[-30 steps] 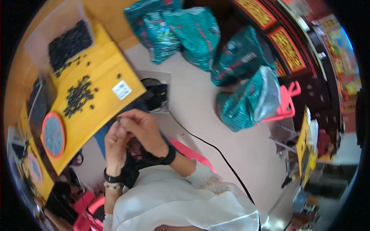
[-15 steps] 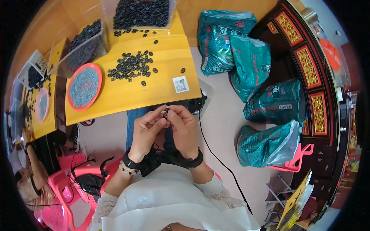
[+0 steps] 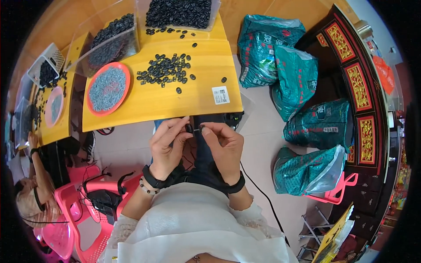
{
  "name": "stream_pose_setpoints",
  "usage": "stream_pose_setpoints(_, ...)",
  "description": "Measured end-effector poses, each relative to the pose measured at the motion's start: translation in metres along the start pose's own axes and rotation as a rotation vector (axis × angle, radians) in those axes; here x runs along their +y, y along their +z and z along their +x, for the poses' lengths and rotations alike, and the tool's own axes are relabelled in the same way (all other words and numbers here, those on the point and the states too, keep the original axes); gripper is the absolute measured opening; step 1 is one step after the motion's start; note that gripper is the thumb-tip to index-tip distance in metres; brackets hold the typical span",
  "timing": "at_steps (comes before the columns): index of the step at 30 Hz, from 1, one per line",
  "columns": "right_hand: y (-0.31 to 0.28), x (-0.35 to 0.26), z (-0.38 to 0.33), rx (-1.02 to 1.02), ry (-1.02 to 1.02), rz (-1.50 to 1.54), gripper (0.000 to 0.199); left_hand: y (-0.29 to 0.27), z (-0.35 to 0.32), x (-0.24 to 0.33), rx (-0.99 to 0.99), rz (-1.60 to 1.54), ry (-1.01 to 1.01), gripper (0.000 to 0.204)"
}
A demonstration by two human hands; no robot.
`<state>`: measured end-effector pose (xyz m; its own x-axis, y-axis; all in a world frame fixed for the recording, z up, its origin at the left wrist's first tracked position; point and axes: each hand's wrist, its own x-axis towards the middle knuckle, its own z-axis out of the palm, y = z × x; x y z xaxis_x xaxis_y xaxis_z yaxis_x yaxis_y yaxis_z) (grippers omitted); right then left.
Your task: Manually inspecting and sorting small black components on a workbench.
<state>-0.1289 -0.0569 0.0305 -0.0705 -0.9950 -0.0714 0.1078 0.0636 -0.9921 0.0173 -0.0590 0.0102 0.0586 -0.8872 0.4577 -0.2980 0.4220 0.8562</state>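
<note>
Pinching a small black piece (image 3: 189, 128) just off the near edge of the yellow counter (image 3: 201, 101), the left hand (image 3: 165, 147) has its grip closed between thumb and forefinger. Beside it, likewise off the counter's near edge, the right hand (image 3: 226, 147) grips a second dark piece (image 3: 202, 127) between thumb and fingers; a thin, pale bit (image 3: 196, 130) shows between the two pieces, too small to make out. On the counter's middle lies a loose pile of black oval pieces (image 3: 163, 71), with a few strays around it and one lone piece (image 3: 224, 79) near the counter's right edge, by a white label (image 3: 220, 95). Toward the counter's left edge sits a red-rimmed round tray (image 3: 127, 79) of grey screw-like bits (image 3: 103, 93). At the counter's far edge stands a clear bin (image 3: 214, 15) of black pieces, and a second clear bin (image 3: 126, 51) is at its far left corner. Beyond the counter's right edge, teal sacks (image 3: 255, 61) stand on the floor (image 3: 263, 98).
</note>
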Motion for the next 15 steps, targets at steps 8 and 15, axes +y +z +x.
stream_pose_setpoints(8, 0.0051, -0.0019, 0.0006, 0.022, -0.072, -0.124, 0.013, -0.0036, 0.0005, 0.0039, -0.017, 0.109, 0.049, 0.040)
stream_pose_setpoints(15, 0.0030, 0.0021, 0.0028, 0.044, -0.119, -0.167, 0.013, -0.0018, 0.0008, 0.0060, -0.027, 0.123, 0.018, 0.037)
